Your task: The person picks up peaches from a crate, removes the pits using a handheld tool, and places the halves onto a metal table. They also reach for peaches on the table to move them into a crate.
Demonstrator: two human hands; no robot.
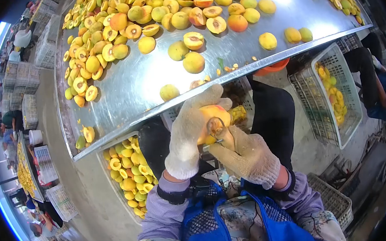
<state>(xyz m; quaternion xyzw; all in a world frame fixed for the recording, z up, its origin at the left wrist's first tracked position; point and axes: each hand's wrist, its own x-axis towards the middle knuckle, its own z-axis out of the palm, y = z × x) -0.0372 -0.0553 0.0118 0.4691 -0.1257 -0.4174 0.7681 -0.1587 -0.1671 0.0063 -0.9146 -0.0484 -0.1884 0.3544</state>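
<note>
Just past the table's front edge, my gloved left hand is wrapped round a halved yellow peach, its cut face turned to my right hand. My gloved right hand grips a small metal pitting tool, whose working end is at the brown pit area in the peach; most of the tool is hidden by the fingers. On the metal table ahead lies a big heap of halved peaches, many with pits showing. A single peach rests near the edge, close to my left hand.
A crate of peach halves stands at lower left. To the right is another crate holding fruit, beside a seated person. Under the table edge is an orange container. Stacked crates and other people are at far left.
</note>
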